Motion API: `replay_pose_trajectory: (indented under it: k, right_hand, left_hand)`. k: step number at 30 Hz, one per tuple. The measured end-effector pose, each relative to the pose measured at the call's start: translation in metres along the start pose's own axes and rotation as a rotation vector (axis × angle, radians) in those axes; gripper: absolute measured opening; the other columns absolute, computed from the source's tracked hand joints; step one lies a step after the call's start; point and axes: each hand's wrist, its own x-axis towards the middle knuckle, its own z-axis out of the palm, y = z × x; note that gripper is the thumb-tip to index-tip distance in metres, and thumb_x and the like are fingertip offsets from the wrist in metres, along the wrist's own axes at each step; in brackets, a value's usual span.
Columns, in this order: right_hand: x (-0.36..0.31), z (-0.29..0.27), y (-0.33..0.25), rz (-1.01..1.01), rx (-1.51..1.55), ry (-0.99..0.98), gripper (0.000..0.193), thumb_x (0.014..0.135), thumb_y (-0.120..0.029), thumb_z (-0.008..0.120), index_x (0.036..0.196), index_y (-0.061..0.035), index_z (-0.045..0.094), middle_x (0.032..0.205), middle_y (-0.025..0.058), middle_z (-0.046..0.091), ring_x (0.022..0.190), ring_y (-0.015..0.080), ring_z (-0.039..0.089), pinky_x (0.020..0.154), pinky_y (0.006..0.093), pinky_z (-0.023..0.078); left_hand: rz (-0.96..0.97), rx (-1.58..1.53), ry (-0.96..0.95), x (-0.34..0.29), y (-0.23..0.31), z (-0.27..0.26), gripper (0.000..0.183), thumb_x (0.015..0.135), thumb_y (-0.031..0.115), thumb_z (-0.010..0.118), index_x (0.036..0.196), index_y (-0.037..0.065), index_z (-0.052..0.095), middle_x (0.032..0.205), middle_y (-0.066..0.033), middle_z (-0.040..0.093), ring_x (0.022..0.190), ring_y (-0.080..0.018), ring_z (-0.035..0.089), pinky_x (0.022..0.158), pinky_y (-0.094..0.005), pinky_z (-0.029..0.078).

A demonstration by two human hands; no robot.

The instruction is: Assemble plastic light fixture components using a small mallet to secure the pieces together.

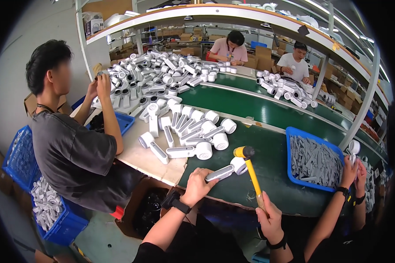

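Note:
My left hand (196, 187) is wrapped round the handle end of a white handheld device (238, 166) with a round head and a grey strip along its handle. It lies on the dark green table top (267, 171). In my right hand (271, 222) is a mallet (253, 179) with a yellow handle and a yellow-and-black head. The mallet's head appears just above the device's round end; whether they touch I cannot tell. A cluster of similar white devices (193, 131) lies beyond my left hand.
A blue tray (289, 160) of grey strips stands on the right. Beside it a co-worker's hands (351, 171) hold a white device. Another person (74, 144) works at the left by a large heap of devices (149, 76). Two people sit across the green conveyor (226, 103).

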Motion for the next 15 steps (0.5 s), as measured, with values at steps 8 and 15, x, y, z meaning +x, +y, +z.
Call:
replay_pose_trajectory:
  k: [8,15]
  right_hand:
    - [0.014,-0.003,-0.015,0.081,-0.099,-0.177,0.051,0.089,0.001,0.063,0.138,0.0006,0.052,0.102,0.0199,0.066,0.083,0.0256,0.065,0.078,0.0294,0.050]
    - [0.016,-0.002,-0.005,0.093,-0.093,-0.286,0.052,0.091,-0.004,0.062,0.142,-0.0064,0.050,0.086,0.0157,0.060,0.073,0.0313,0.060,0.070,0.0340,0.048]
  left_hand:
    - [0.008,-0.044,0.000,0.001,-0.010,0.002,0.023,0.076,0.017,0.080,0.092,0.003,0.071,0.088,-0.0125,0.069,0.088,-0.0330,0.062,0.081,-0.0440,0.049]
    - [-0.026,-0.034,0.036,0.000,-0.009,0.003,0.026,0.075,0.019,0.081,0.094,0.003,0.074,0.090,-0.0124,0.071,0.085,-0.0295,0.062,0.082,-0.0396,0.048]
